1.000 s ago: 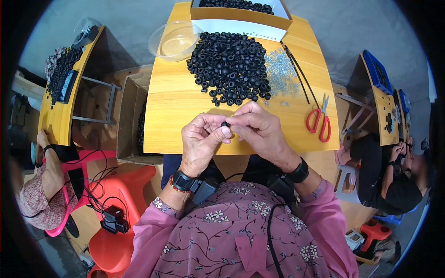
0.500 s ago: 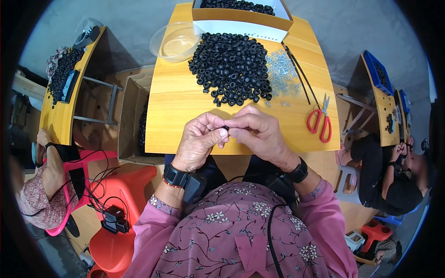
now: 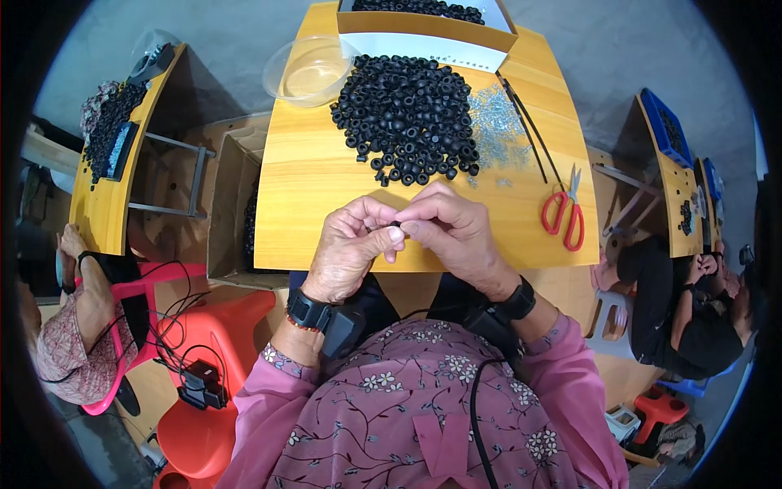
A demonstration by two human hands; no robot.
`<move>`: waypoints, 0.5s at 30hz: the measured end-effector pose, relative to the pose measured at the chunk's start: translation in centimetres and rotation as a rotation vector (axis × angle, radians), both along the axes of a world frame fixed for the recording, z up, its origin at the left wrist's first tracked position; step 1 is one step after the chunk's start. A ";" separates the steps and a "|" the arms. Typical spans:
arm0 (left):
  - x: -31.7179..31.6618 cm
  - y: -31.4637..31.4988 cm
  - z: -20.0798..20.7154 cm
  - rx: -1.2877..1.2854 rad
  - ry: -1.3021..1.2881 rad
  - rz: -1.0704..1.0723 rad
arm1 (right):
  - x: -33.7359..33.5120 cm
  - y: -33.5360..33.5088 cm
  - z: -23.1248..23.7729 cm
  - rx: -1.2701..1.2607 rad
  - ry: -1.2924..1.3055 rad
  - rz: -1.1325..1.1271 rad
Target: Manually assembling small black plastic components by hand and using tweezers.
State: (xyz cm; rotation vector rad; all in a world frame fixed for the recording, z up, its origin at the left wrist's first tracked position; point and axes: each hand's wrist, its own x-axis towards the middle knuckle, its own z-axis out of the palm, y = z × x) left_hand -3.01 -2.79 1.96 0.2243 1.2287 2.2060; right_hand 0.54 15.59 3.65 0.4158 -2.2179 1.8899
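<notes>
One table [image 3: 301, 204] bears a box [image 3: 428, 35] of black pieces [image 3: 419, 11], perhaps finished; a heap [image 3: 407, 114], apparently left to do; silver bits [image 3: 494, 118]. Left hand [image 3: 346, 240] and right hand [image 3: 456, 236] pinch one cap [image 3: 396, 224] above the near edge, its progress hidden.

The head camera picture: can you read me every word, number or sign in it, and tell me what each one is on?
None can be read.
White flap of the brown box: a row of small dark marks, too small to read or even to tell if they are writing.
Pile of black pieces: no letters that I can make out.
Red-handled scissors: no readable marks.
</notes>
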 end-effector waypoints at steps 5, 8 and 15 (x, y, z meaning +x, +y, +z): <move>-0.1 -0.2 -0.4 0.015 -0.014 -0.023 | -0.1 0.5 -0.5 0.136 0.082 0.012; -0.3 -0.4 -0.3 0.066 -0.046 -0.034 | 0.0 0.5 0.0 0.218 0.140 0.020; -0.1 -0.1 -0.7 0.080 -0.035 0.015 | 0.2 0.4 2.8 0.460 0.075 0.054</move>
